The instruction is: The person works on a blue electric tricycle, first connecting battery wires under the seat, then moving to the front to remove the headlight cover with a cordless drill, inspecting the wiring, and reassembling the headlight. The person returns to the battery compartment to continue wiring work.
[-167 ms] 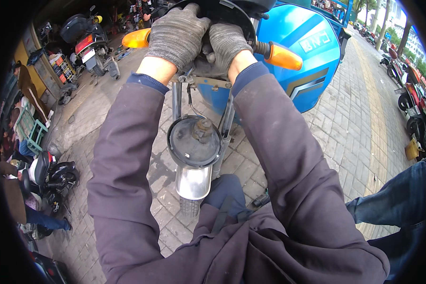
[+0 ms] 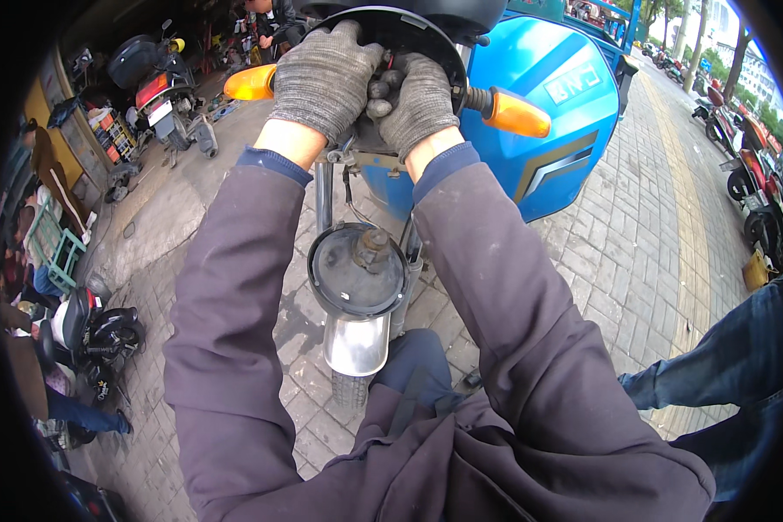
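My left hand (image 2: 317, 83), in a grey knit glove, reaches into the round black housing (image 2: 409, 23) at the top centre, fingers curled. My right hand (image 2: 418, 104), gloved alike, is bent inside the housing's right side, its fingertips close to my left hand. A small red part shows between them; what the fingers hold is hidden. Orange indicators (image 2: 250, 83) stick out either side, with a blue body panel (image 2: 539, 87) to the right. Below my hands are a metal tube (image 2: 324, 196), wires and a front fender with a black round plate (image 2: 339, 265) above silver metal (image 2: 357, 344).
Parked scooters stand at the upper left (image 2: 157, 91), lower left (image 2: 87, 339) and along the right (image 2: 757, 200). A seated person (image 2: 274, 26) is at the top, people at the left edge, someone's jeans-clad legs (image 2: 705, 374) at lower right, and a green metal frame (image 2: 56, 244) at left.
The whole scene sits slightly lower in the picture. My right hand's fingers have shifted inside the housing, exposing more fingertips and the small red part between my hands.
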The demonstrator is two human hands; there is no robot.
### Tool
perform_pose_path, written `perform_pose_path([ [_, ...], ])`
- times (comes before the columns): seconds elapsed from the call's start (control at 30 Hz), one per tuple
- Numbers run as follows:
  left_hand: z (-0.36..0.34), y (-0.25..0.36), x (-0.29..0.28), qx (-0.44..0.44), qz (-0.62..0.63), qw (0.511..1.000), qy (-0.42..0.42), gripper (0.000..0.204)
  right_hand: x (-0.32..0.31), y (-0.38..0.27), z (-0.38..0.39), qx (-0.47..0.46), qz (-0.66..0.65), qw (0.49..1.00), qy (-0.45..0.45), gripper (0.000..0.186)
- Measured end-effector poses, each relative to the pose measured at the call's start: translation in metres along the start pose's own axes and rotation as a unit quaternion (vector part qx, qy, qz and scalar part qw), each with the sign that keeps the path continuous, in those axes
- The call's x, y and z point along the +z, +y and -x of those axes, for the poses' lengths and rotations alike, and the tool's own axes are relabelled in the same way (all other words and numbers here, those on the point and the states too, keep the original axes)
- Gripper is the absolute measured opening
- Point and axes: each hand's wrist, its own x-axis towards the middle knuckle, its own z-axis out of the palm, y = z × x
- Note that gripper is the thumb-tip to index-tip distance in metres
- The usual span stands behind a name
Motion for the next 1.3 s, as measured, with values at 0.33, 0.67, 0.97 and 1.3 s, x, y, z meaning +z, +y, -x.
perform_pose_path([
  [0.33,-0.003,0.001,0.004,0.010,0.004,1.000,0.007,0.029,-0.020,0.013,0.008,-0.205,0.204,0.956,-0.040,0.025],
  [0.67,-0.006,0.000,0.002,0.019,-0.027,0.999,0.006,0.034,-0.040,0.022,0.013,-0.337,0.530,0.777,-0.044,0.031],
  [0.97,-0.007,-0.001,-0.008,0.072,-0.050,0.995,-0.048,0.034,-0.029,-0.003,0.040,-0.249,0.704,0.665,-0.033,0.033],
  [1.3,-0.009,-0.001,-0.003,0.062,-0.024,0.998,-0.017,0.033,-0.034,-0.027,0.054,-0.285,0.785,0.547,-0.054,0.027],
])
